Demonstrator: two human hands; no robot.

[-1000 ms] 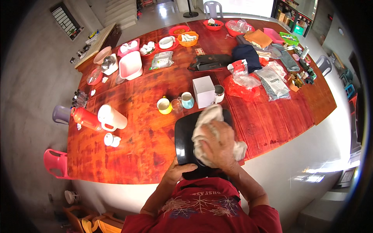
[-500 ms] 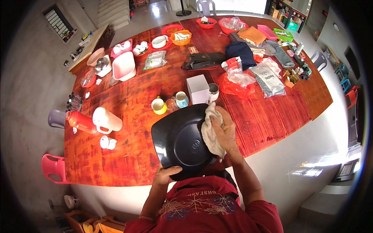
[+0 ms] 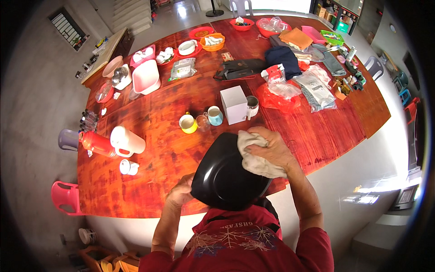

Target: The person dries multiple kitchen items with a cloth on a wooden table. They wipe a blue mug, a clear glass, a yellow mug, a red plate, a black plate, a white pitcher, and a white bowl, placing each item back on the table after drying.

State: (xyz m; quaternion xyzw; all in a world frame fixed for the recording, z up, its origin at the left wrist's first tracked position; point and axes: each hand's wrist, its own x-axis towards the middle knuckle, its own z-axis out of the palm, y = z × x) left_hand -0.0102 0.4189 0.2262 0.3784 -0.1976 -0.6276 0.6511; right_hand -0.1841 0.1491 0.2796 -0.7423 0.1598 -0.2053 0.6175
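While the hands hold a black dish, the right clutches cloth.

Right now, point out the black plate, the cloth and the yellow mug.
Black plate [image 3: 223, 174]: head view, middle of its visible face.
Cloth [image 3: 254, 165]: head view, its lower bunched part.
Yellow mug [image 3: 187, 123]: head view, its pale inside.

Glare whitens the floor while fisheye edges darken.

The black dish partly hides the left fingers.
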